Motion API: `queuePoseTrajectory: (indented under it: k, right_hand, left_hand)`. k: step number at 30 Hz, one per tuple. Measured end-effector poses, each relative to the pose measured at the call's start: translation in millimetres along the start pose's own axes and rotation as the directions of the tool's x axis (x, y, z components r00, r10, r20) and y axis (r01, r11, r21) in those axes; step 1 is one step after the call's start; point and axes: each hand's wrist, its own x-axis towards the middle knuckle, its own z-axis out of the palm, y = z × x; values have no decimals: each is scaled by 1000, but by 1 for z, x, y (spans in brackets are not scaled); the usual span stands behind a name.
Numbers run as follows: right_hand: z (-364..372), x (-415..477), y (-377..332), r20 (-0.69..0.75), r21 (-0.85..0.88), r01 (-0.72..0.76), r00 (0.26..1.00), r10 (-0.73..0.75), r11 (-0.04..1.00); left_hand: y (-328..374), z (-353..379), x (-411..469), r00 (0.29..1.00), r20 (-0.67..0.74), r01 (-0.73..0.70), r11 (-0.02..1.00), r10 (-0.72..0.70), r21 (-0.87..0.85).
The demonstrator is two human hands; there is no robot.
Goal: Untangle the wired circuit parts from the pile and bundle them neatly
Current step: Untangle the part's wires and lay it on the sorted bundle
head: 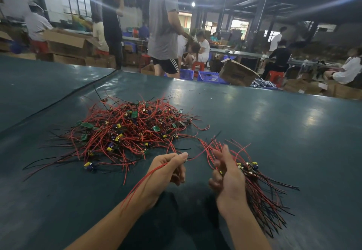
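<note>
Red wires (154, 171) sit pinched between thumb and forefinger of the left hand (170, 168), its other fingers curled, the strands trailing over the wrist. The right hand (228, 177) grips a bundle of red and black wired circuit parts (260, 189), one finger raised. The tangled pile of red-wired green boards (127, 130) lies just ahead on the dark green tabletop (274, 122).

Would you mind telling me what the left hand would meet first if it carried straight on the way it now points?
Probably the loose red wires at the near fringe of the pile, which lie just ahead of the left hand; depth is uncertain from one view.
</note>
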Motion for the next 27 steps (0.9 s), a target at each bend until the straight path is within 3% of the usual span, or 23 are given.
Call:
queuePoseTrajectory:
  k: [3,5,7,12,17,21,24,27]
  right_hand:
    - [11,-14,12,164,-277,84,986,-39,957]
    - [15,-18,18,215,-358,183,970,-110,915]
    - [14,-15,16,169,-321,207,973,-159,924]
    - [-4,5,-7,-118,-48,116,986,-121,992]
    - [-10,9,-11,-153,24,180,973,-175,983]
    - [-3,0,-2,22,6,195,980,-196,981]
    - [5,-11,10,202,-156,203,964,-170,967]
    - [13,-24,24,465,-279,338,867,-182,899]
  left_hand:
    - [-1,0,0,1000,24,11,1000,-11,1]
    - [-2,-1,-1,998,56,19,999,-20,29]
    - [-2,-2,0,997,74,31,998,-35,52]
    - [3,-4,1,995,97,0,998,-7,70]
    - [4,-7,0,994,107,-10,999,5,52]
    - [5,-11,1,995,97,8,1000,-5,-27]
    - [3,-10,1,992,120,28,999,-23,-44]
    - [1,-8,0,983,182,27,1000,-24,-10]
